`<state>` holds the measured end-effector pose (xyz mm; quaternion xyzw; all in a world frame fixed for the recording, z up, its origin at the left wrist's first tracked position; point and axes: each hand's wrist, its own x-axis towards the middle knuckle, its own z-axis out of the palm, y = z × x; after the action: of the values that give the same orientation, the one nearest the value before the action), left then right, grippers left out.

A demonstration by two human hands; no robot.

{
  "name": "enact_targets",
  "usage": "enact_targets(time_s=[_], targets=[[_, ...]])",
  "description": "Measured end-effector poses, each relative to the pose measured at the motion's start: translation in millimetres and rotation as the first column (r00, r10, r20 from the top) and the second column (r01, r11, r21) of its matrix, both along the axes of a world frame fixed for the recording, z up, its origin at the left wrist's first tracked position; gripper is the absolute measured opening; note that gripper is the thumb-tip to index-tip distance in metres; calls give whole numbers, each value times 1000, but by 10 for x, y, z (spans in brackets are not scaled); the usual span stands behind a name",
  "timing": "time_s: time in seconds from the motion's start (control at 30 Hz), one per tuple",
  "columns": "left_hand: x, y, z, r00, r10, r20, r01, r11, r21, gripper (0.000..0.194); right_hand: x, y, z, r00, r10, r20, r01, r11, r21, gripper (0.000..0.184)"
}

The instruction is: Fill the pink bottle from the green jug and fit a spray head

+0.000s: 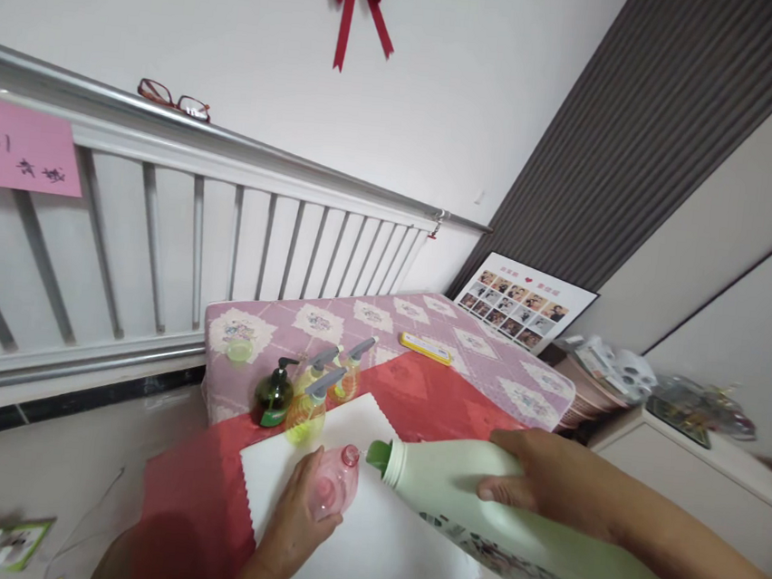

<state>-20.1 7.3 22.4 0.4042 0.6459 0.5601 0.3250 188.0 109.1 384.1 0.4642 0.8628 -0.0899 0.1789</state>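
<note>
My left hand (296,513) is wrapped round a small clear pink bottle (338,483), tilted with its uncapped neck to the upper right. My right hand (531,481) grips a large pale green detergent jug (456,483), tipped nearly level, its green spout (379,455) close beside the bottle's neck. A thin clear trickle seems to show between spout and neck. Both are above a white scalloped mat (388,554). Beyond the bottle stand a dark green pump bottle (274,395) and several yellowish bottles with grey tops, one being a yellow bottle (306,417).
A red cloth (196,481) and a purple patterned tablecloth (384,312) cover the table. On it lie a yellow flat case (425,348) and a pale green round item (239,350). A white radiator (255,231) runs behind; a photo board (521,303) leans at the far right.
</note>
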Motion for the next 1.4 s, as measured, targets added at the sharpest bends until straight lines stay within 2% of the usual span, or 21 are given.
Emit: enact_targets(time_s=[0.33, 0.63, 1.07, 1.4], targets=[[-4, 3, 4, 1000, -9, -29, 9, 1000, -10, 95, -18, 2, 5, 1000, 19, 16, -19, 1000, 4, 35], [5, 20, -78, 1000, 18, 4, -18, 1000, 24, 96, -3, 12, -13, 1000, 29, -1, -29, 1000, 3, 36], [-5, 20, -52, 1000, -2, 6, 2, 1000, 4, 97, -59, -6, 13, 1000, 18, 7, -18, 1000, -12, 33], [-4, 18, -60, 999, 25, 38, -25, 1000, 7, 98, -43, 23, -14, 1000, 26, 8, -26, 1000, 1, 35]])
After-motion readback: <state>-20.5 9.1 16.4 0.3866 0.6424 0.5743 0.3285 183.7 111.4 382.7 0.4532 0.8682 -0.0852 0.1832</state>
